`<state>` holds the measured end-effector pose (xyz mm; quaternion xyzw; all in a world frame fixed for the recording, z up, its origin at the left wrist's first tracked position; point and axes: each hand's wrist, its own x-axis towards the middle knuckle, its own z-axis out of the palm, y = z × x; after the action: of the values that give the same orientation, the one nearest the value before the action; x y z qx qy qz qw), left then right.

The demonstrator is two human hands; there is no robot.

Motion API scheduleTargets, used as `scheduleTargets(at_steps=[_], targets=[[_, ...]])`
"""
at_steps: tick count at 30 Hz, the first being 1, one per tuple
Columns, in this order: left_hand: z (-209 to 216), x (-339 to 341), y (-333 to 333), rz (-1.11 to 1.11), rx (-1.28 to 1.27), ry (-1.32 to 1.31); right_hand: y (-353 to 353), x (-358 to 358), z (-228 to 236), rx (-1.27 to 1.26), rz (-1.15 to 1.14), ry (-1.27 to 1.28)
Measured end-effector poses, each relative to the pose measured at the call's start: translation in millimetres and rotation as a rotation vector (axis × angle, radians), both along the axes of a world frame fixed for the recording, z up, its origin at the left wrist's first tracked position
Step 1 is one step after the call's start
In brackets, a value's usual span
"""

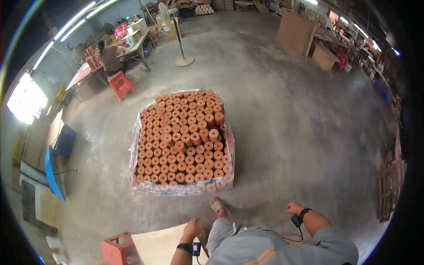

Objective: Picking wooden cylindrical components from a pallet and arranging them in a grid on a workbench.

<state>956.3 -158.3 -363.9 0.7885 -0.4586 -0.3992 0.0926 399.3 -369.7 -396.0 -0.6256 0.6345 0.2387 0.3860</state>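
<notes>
My left hand (192, 228) hangs over the edge of a pale wooden board, its fingers curled with nothing visible in them. Held out to the right, above the floor, my right hand (295, 207) is closed in a loose fist and looks empty. Both wrists wear dark bands with small boxes. Ahead of me, apart from both hands, stands a big block of orange-brown cylinders (176, 129) on end, each with a hole through its centre. Several rise higher than their neighbours at the right. Clear plastic film (154, 190) wraps the sides of the block.
The pale board (152, 243) lies beside a red stool (118, 248) at lower left. A blue umbrella (54, 174) stands open at the left. Further off are a standing fan (184, 61), people at a workbench (132, 49), another red stool (120, 85), and wooden pallets (388, 190) at the right.
</notes>
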Motion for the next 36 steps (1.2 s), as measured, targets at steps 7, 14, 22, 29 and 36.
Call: scheduleTargets(at_steps=[7, 14, 22, 29, 36], targets=[[-8.9, 49.0, -128.2, -0.031, 0.009, -0.020, -95.1, 60.6, 43.4, 0.056, -0.017, 0.094], [7.8, 92.8, -222.6, 0.019, -0.083, -0.006, -256.0, 171.0, 66.3, -0.291, 0.289, -0.131], [9.9, 122.7, -288.4, 0.357, -0.053, -0.146, -433.9, 392.7, 68.5, -0.452, 0.986, -0.472], [-20.2, 106.8, -351.2, 0.696, -0.038, -0.319, -502.5, 535.9, -0.6, -0.348, 1.456, -0.517], [-82.0, 127.6, -448.1, 0.744, -0.055, -0.446, -521.9, 588.6, -68.8, -0.251, 1.721, -0.447]])
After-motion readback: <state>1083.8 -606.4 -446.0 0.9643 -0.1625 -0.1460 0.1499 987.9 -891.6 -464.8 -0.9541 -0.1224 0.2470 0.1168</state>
